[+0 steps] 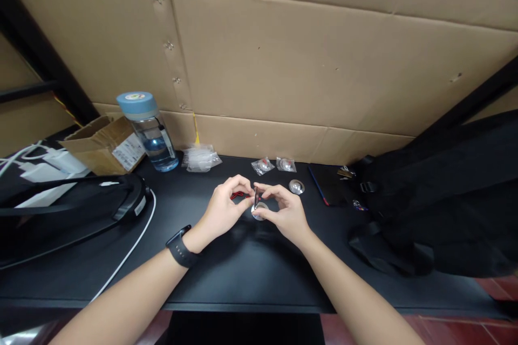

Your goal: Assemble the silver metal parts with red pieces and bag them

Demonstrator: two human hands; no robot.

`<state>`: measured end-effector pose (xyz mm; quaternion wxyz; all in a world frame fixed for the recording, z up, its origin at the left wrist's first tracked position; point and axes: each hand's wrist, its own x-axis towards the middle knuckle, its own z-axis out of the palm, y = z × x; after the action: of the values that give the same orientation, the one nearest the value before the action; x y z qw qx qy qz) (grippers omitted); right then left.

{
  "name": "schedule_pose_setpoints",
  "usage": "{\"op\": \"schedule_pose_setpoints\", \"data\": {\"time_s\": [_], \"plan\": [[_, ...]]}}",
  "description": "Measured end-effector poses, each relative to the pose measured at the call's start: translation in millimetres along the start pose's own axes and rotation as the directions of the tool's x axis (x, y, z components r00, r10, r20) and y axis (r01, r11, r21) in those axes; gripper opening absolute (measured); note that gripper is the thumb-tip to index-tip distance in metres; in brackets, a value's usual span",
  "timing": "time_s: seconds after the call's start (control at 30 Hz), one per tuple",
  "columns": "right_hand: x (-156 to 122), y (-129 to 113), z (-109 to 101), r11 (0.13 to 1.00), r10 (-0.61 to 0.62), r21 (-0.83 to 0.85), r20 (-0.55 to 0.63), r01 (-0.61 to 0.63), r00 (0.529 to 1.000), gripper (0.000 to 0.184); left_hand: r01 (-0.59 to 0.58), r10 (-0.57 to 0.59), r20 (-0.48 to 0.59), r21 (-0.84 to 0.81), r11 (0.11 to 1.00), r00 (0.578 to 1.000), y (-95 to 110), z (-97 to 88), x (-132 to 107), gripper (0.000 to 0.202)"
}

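Observation:
My two hands meet over the middle of the black table [243, 264]. My left hand [225, 209], with a black watch on its wrist, is closed in a pinch on a thin part with red and black wires [238, 194]. My right hand [283, 211] is closed round a small round silver metal piece [259, 209]. The two parts touch between my fingertips. Another round silver piece [297, 187] lies loose on the table just beyond my right hand. Two small clear bags [274, 165] with similar pieces lie behind it.
A blue-lidded water bottle [150, 132] and an open cardboard box [106, 144] stand at the back left, with a pile of clear bags [199, 157] beside them. A black bag [445, 199] fills the right. A black strap [81, 205] and white cable [129, 250] lie left. Cardboard panels [303, 64] form the back wall.

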<state>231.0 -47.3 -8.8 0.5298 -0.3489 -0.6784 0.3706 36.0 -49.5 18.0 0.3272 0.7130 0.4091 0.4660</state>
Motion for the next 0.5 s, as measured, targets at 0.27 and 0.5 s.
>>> {"op": "schedule_pose_setpoints", "data": {"time_s": [0.27, 0.5], "plan": [[2.1, -9.6, -2.9, 0.989, 0.065, -0.139, 0.099, -0.051, 0.993, 0.026, -0.100, 0.114, -0.009, 0.419, 0.903, 0.993, 11.9, -0.1, -4.2, 0.008], [7.0, -14.5, -17.5, 0.958, -0.027, -0.270, 0.264, 0.101, 0.964, 0.023, -0.003, 0.020, -0.040, 0.387, 0.922, 0.999, 5.6, 1.7, -2.0, 0.011]]}}
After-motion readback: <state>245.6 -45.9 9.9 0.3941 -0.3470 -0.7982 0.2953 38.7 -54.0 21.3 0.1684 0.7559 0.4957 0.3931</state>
